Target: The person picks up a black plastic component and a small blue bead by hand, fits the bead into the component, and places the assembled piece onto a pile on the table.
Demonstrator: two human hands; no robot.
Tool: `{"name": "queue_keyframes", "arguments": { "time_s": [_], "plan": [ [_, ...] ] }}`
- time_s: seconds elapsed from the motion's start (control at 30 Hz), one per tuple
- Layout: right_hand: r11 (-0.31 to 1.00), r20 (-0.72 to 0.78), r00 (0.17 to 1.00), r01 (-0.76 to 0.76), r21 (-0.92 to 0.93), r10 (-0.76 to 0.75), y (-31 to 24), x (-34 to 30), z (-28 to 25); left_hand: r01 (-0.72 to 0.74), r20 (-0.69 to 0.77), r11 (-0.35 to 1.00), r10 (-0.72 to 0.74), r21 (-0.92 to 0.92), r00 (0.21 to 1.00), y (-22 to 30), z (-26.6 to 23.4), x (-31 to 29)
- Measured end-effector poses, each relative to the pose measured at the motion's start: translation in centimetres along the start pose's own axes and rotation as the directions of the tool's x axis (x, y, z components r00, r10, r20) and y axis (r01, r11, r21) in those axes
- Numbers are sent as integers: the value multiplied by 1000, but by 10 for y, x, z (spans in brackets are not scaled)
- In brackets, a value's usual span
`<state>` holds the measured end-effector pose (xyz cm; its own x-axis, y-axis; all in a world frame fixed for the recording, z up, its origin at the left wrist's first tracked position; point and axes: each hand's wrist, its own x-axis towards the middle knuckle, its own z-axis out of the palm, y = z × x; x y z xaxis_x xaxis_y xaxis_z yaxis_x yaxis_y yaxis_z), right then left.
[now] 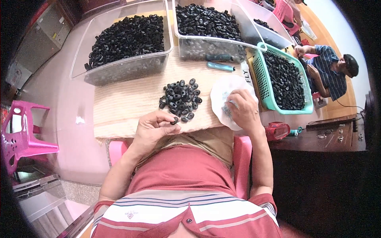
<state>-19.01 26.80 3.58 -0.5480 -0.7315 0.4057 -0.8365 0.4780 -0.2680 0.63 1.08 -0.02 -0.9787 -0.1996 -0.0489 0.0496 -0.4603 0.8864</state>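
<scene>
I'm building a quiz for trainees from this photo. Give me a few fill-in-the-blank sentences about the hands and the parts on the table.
1. The left hand pinches one small ____ ring.
2. The right hand rests on a ____ dish.
3. The loose pile of rings lies ____ the two hands.
4. The basket at the right is ____ in colour.

Missing words: black; white; between; green

A small hand-assembly workshop: clear plastic bins [127,67] heaped with black rubber rings fill the top of the frame, a green basket [278,107] of the same sits at upper right, and another seated worker [331,71] bends over parts at the far right edge.
</scene>
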Motion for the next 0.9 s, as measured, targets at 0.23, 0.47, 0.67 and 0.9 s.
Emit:
{"name": "queue_keyframes", "arguments": {
  "time_s": [0.23, 0.47, 0.67, 0.9],
  "plan": [
    [999, -68, 998, 9, 44, -6, 3, -7, 2, 110, -31, 986, -115, -123, 993, 5, -2, 1],
    [997, -116, 993, 15, 81, -5, 2, -9, 1, 51, -11, 998, -51, -25, 999, 2, 0, -1],
    [997, -117, 993, -3, 83, 13, 0, -10, -1, 95, -31, 994, -93, 62, 995, 4, 2, -1],
    [984, -127, 988, -68, 162, 89, 1, -14, 2, 41, 3, 982, -42, 186, 999, -2, 8, -2]
  ]
}}
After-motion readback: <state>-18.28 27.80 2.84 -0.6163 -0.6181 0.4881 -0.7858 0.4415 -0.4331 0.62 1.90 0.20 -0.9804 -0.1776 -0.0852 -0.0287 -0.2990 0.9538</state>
